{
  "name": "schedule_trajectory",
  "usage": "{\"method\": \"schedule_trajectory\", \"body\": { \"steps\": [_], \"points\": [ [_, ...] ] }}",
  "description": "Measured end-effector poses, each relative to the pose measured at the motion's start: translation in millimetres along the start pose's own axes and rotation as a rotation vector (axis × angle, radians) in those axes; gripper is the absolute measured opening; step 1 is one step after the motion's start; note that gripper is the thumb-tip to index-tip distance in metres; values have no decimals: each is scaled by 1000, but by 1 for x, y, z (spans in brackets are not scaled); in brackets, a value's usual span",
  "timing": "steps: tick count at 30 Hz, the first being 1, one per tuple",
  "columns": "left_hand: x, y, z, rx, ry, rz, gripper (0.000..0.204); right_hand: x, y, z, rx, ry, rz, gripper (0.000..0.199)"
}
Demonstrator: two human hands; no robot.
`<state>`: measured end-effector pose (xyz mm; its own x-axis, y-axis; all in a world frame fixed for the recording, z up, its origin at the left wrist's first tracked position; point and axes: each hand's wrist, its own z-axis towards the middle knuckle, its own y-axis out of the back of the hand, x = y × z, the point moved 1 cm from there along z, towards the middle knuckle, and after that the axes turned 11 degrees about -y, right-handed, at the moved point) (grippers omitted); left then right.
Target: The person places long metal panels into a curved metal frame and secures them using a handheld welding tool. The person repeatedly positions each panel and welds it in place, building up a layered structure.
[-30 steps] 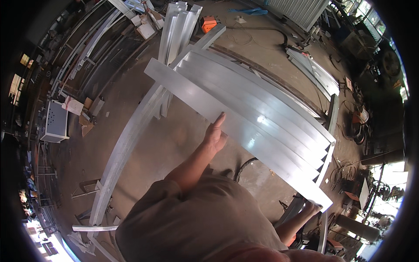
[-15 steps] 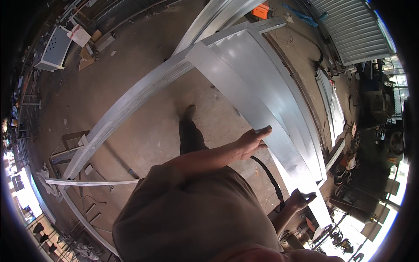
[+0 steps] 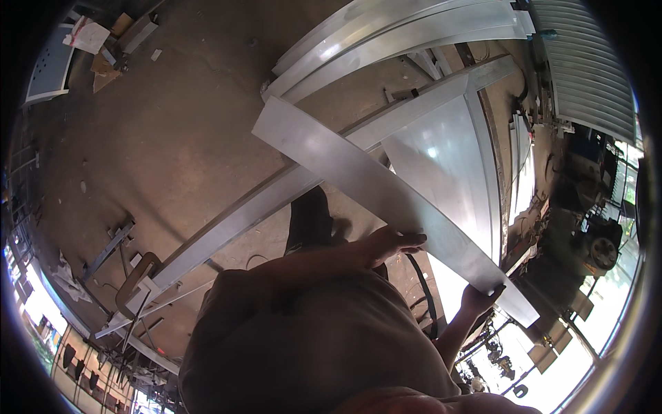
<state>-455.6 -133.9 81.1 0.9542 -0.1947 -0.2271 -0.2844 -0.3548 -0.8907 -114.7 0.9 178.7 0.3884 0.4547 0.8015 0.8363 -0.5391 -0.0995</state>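
Observation:
A long, flat silvery sheet-metal strip [image 3: 358, 169] slants across in front of me, its far end raised over a long metal beam [image 3: 238, 224]. My left hand [image 3: 389, 246] grips the strip's near edge around its middle, its fingers partly hidden. Closer to the strip's right end, my right hand [image 3: 480, 300] holds the same edge, thumb against the face and other fingers hidden beneath. Beyond the strip, a wide shiny metal sheet [image 3: 448, 155] lies to the right.
Several long metal profiles [image 3: 386, 34] lie at the far side. A corrugated panel [image 3: 583, 65] stands at the far right. On the left are a perforated light cabinet [image 3: 48, 65] and cardboard scraps [image 3: 105, 74]. A dark hose [image 3: 423, 286] hangs near my left hand.
The strip has come off the stacked sheets and swung left across the beam, with both hands on it. My view has turned, so the surroundings have shifted.

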Motion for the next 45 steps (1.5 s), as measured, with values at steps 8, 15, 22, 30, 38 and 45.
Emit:
{"method": "schedule_trajectory", "body": {
  "steps": [8, 15, 22, 30, 38, 45],
  "points": [
    [-79, 32, 7, -149, -251, -315, 22, -38, -94, 9, 102, 145, -185, 51],
    [-150, 63, -18, -287, -493, -364, 37, -76, -168, -30, 899, -367, -268, 47],
    [-198, 46, -45, -236, -662, -233, 53, -106, -349, 12, 1034, 303, -1153, 64],
    [-201, 29, -39, -136, -718, -446, 71, -87, -620, 97, 443, 1021, -1342, 82],
    [-250, -3, -6, -62, -666, -373, 91, -49, -745, 133, 128, 1192, -1720, 95],
    [-256, -23, 14, -397, -774, -170, 72, -68, -773, 128, 41, 1091, -1638, 90]
  ]
}}
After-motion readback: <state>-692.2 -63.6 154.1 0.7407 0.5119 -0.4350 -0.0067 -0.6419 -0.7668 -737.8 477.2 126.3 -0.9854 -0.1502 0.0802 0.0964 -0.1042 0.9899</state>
